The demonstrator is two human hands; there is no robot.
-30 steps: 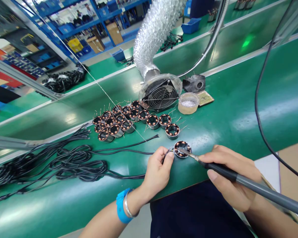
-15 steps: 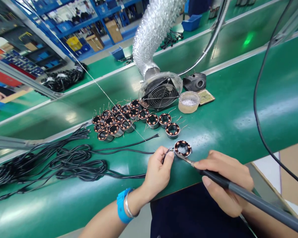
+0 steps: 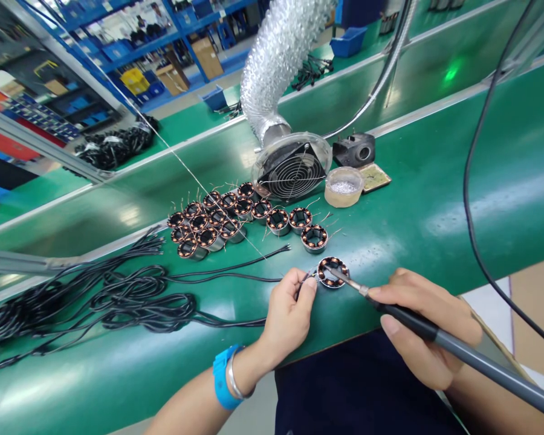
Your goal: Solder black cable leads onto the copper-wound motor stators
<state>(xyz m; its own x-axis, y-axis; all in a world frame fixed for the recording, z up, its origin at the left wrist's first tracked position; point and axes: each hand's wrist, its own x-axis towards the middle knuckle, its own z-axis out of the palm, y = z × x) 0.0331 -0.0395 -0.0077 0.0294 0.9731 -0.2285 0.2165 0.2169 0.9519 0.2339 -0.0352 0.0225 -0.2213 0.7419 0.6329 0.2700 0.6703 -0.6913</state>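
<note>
My left hand [image 3: 290, 311] is closed, thumb and forefinger pinching the end of a black cable [image 3: 236, 276] beside a motor stator [image 3: 343, 279]. This ring with copper windings lies on the green bench in front of me. In my right hand [image 3: 428, 329] is a soldering iron [image 3: 417, 321], gripped like a pen. Its metal tip reaches over the near-right rim of the stator, above the opening; whether it touches cannot be made out. The thin wires at my left fingertips are partly hidden by the thumb.
Several more stators [image 3: 208, 237] stand grouped behind, wire ends sticking up. Black cables [image 3: 149, 302] lie coiled at left. A fan hood [image 3: 294, 172] on a silver duct [image 3: 269, 66] stands behind, beside a round tub [image 3: 343, 186], sponge tray [image 3: 375, 177] and black holder [image 3: 354, 150]. A black cord [image 3: 469, 199] hangs right.
The soldering iron and my right hand have shifted to the right, and the tip has moved from the stator's left edge by my left fingers to over its opening. My left hand stays put.
</note>
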